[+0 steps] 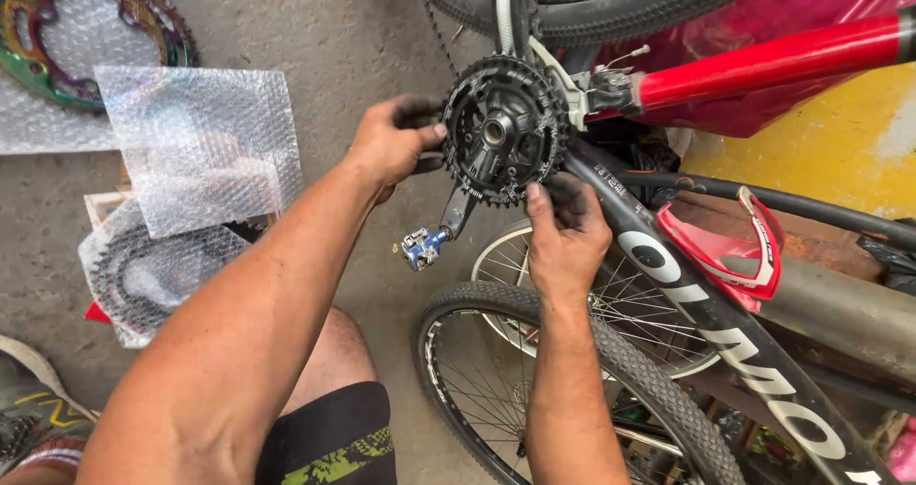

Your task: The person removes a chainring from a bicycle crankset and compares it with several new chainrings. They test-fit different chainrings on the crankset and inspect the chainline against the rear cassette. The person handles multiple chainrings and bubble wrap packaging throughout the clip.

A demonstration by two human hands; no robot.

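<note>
A black toothed chainring set point(503, 130) sits on the crank of a black bicycle frame point(725, 323). My left hand point(393, 144) grips its left edge, fingers wrapped around the teeth. My right hand point(565, 229) pinches the lower right rim with thumb and fingers. The black crank arm point(456, 213) hangs down to a blue and silver pedal point(421, 247). Both hands are smudged with grease.
A front wheel with knobby tyre point(572, 351) stands below my right hand. A red frame tube point(763, 61) and another tyre point(592, 3) lie above. A red bottle cage point(730, 247) sits on the frame. Bubble wrap point(196, 146), a coloured chainring point(57, 37) and a wrapped black chainring point(143, 275) lie on the concrete floor at left.
</note>
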